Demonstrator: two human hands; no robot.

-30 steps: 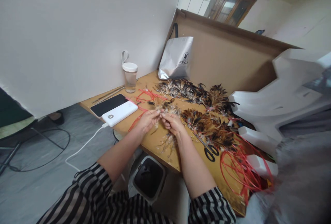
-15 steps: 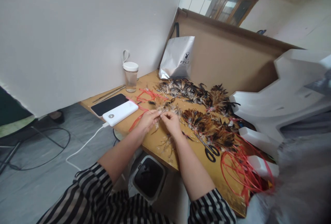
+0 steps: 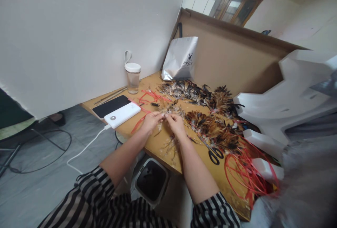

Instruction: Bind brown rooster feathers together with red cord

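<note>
My left hand [image 3: 152, 121] and my right hand [image 3: 175, 123] meet fingertip to fingertip above the wooden table [image 3: 160, 152]. Both are closed in a pinch, and what lies between the fingertips is too small to make out. Just behind them are pale brown feathers [image 3: 171, 107]. Brown and black feather bunches [image 3: 207, 126] spread to the right of my right hand, with another dark row [image 3: 186, 91] further back. Black-handled scissors [image 3: 214, 154] lie beside my right forearm. Red ribbon [image 3: 151, 96] lies behind my left hand.
A phone [image 3: 112, 105] and white power bank [image 3: 123, 115] lie at the left. Behind them stands a lidded cup [image 3: 133, 78]. A silver bag [image 3: 180, 57] leans at the back. Tangled red ribbon [image 3: 244, 177] and white foam [image 3: 263, 108] are at the right. Below is a bin [image 3: 151, 180].
The fingers of my right hand have shifted slightly, and its fingertips now press closer against those of my left hand. The things on the table have not moved.
</note>
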